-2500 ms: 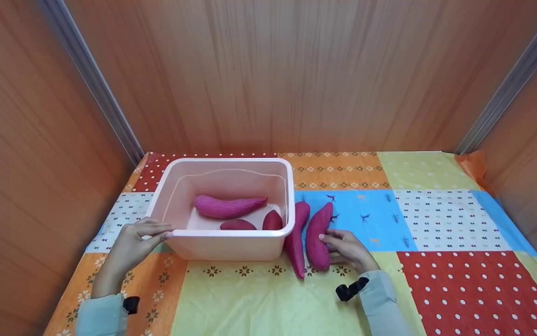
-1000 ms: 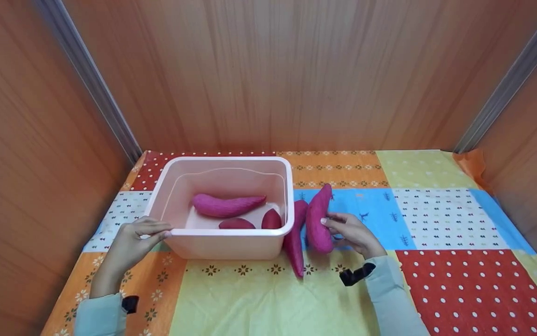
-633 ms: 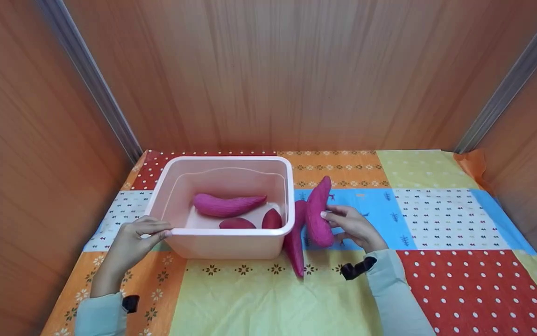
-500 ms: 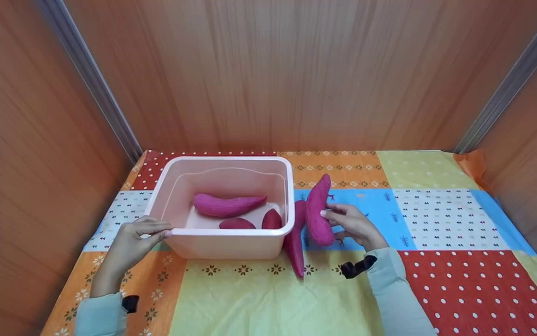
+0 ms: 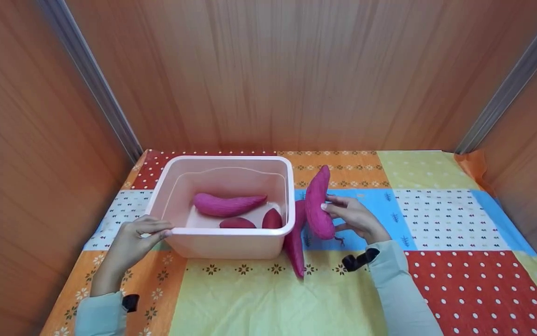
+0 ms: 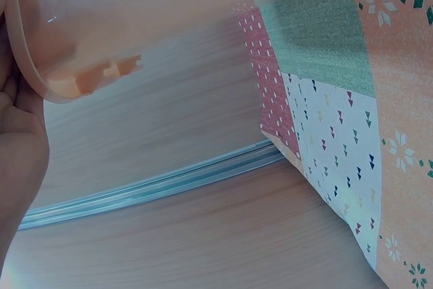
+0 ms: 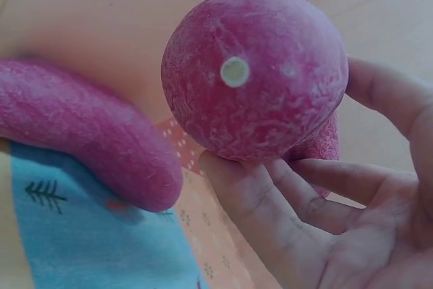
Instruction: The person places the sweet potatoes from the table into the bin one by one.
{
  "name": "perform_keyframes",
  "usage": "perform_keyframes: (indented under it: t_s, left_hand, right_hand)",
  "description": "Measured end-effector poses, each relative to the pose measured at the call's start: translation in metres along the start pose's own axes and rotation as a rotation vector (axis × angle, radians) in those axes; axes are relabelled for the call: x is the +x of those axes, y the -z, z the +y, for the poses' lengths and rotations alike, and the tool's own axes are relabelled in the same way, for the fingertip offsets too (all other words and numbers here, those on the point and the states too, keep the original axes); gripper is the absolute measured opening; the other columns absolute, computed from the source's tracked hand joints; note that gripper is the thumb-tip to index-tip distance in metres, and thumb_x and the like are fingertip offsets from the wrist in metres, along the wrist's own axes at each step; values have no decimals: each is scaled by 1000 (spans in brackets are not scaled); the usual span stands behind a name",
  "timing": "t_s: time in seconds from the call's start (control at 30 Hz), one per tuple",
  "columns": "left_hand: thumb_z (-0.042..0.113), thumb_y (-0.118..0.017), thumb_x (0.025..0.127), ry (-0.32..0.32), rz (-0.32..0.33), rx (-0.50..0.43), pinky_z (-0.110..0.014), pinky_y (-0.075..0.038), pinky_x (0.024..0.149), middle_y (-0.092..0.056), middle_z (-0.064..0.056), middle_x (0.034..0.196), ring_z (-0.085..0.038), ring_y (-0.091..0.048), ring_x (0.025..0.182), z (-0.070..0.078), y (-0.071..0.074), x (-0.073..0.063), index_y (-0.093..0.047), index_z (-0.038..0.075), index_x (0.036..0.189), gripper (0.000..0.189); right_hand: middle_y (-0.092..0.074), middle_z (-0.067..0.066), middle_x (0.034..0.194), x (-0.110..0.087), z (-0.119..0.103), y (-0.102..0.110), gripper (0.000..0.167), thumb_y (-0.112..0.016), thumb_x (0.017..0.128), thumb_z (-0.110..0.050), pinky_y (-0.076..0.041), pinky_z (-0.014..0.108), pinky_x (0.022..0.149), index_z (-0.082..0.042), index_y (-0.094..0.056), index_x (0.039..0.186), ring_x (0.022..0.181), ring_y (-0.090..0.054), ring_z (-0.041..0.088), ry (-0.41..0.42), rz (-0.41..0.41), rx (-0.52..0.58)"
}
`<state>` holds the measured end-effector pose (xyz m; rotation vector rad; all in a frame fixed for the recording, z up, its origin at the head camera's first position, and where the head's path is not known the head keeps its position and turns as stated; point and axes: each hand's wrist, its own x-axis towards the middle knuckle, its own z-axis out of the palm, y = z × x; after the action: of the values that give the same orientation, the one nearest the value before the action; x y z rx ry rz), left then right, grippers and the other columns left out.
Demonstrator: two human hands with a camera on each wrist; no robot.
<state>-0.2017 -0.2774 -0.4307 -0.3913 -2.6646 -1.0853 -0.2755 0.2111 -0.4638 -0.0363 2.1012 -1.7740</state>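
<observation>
My right hand [image 5: 355, 217] holds a curved magenta sweet potato [image 5: 319, 205] up off the cloth, thumb on its near side; the right wrist view shows its blunt end [image 7: 250, 113] with a pale round spot. Below it a second sweet potato [image 5: 296, 247] lies against the right wall of a pale pink plastic bin [image 5: 231, 245]. My left hand [image 5: 133, 242] pinches the bin's front left rim. Inside the bin are a long sweet potato [image 5: 226, 205] and two darker red pieces [image 5: 237, 223], partly hidden by the front wall.
A patchwork-patterned cloth [image 5: 296, 303] covers the table. Wood-grain panels [image 5: 268, 70] rise behind and at both sides, with metal strips [image 5: 95, 84] at the corners. Some orange cloth [image 5: 471, 165] bunches at the right edge.
My right hand has lifted the sweet potato from the cloth and moved it away from me, upward in the view. The left hand and the bin have stayed in place.
</observation>
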Motion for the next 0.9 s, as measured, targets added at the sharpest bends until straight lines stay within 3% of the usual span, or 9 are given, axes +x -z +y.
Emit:
perform_keyframes:
  t_s: [0.3, 0.57, 0.63, 0.8, 0.9]
  left_hand:
    - [9, -76, 80, 1, -5, 24, -7, -45, 84, -74, -1, 97, 6, -58, 91, 3, 1, 1, -77, 12, 102, 22]
    - [10, -76, 81, 13, -7, 20, -7, -45, 86, -74, -1, 98, 7, -58, 93, 2, 1, 1, -77, 13, 103, 23]
    - [11, -76, 81, 17, -11, 24, -12, -48, 88, -74, -1, 99, 7, -58, 93, 2, 2, 1, -76, 13, 104, 23]
    - [11, -75, 82, 27, -20, 18, -38, -54, 92, -74, -1, 100, 8, -57, 94, 3, 2, 0, -76, 13, 104, 23]
    - [12, -75, 82, 38, -25, 17, -37, -55, 91, -74, -1, 100, 8, -56, 94, 3, 2, 0, -76, 14, 105, 23]
  right_hand:
    - [-62, 14, 120, 0, -17, 3, 72, -69, 88, -39, -59, 39, 76, -7, -40, 146, 96, -64, 19, 18, 10, -31]
    - [-59, 15, 124, 0, -33, 7, 75, -69, 88, -41, -58, 41, 80, -7, -38, 147, 105, -59, 23, 6, 7, -75]
    - [-59, 15, 125, 0, -38, 8, 74, -68, 88, -41, -58, 41, 82, -8, -38, 147, 107, -58, 24, 7, 0, -86]
    - [-59, 14, 125, -2, -49, 7, 75, -69, 87, -44, -58, 43, 82, -10, -39, 146, 109, -58, 26, 31, -20, -108]
    - [-60, 14, 125, -2, -54, 6, 75, -70, 85, -46, -59, 42, 79, -12, -41, 145, 107, -58, 26, 35, -19, -117]
